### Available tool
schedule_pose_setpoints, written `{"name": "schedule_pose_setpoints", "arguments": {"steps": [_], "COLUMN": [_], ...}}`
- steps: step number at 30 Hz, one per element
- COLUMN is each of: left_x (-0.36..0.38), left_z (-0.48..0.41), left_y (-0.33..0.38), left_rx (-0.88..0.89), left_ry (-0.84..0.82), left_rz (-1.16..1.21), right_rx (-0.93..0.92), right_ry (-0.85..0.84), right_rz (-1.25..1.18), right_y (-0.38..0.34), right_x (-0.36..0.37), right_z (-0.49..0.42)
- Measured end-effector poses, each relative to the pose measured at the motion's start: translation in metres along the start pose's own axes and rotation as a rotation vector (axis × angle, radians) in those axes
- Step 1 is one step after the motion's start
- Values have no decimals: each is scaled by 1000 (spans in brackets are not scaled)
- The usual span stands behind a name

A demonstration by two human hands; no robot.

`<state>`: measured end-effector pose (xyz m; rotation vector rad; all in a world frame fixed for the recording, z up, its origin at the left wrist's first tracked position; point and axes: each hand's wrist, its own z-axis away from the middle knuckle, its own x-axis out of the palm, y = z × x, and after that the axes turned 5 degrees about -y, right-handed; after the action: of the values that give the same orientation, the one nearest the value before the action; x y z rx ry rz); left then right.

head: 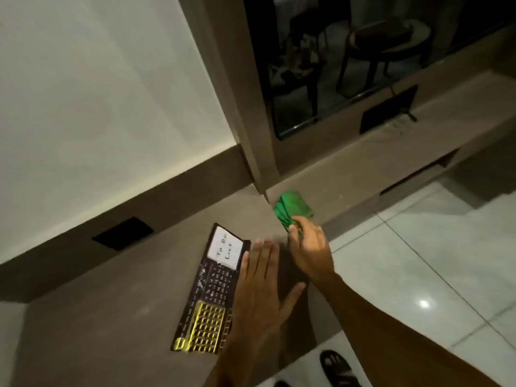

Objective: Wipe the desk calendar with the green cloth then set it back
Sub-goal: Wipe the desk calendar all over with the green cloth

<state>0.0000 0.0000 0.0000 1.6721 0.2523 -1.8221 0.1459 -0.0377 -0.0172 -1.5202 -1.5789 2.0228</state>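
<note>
The desk calendar (pixel 210 291) lies flat on the brown desk (pixel 117 317). It is dark with a yellow grid at its near end and a white "To Do List" note at its far end. My left hand (pixel 259 289) hovers open, fingers spread, over the calendar's right edge. The green cloth (pixel 293 206) lies bunched at the desk's far right corner by the window frame. My right hand (pixel 310 247) reaches to the cloth, its fingertips touching the cloth's near edge; whether it grips the cloth I cannot tell.
A dark socket plate (pixel 122 233) sits in the desk's raised back ledge. A window (pixel 349 65) rises behind the cloth. A lower ledge with a black panel (pixel 388 110) runs right. White tiled floor (pixel 418 261) and a black sandal (pixel 337 368) lie below the desk edge.
</note>
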Motion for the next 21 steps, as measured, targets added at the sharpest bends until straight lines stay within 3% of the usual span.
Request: {"name": "schedule_pose_setpoints", "arguments": {"steps": [4,10,14,17,21], "left_x": [44,100,110,110,109], "left_z": [-16,-29,-32,-31,-31], "left_y": [-23,-45,-53,-53,-54], "left_rx": [-41,-57,-20,-2,-12], "left_ry": [-83,-141,-86,-81,-120], "left_rz": [-26,-10,-71,-78,-58], "right_rx": [124,308,342,379,524], "right_ry": [-127,-80,-69,-74,-145], "right_rz": [56,350,406,262,-207], "right_y": [23,74,98,108,105], "right_x": [21,67,85,85,82], "right_z": [-31,-80,-104,-119,-136]}}
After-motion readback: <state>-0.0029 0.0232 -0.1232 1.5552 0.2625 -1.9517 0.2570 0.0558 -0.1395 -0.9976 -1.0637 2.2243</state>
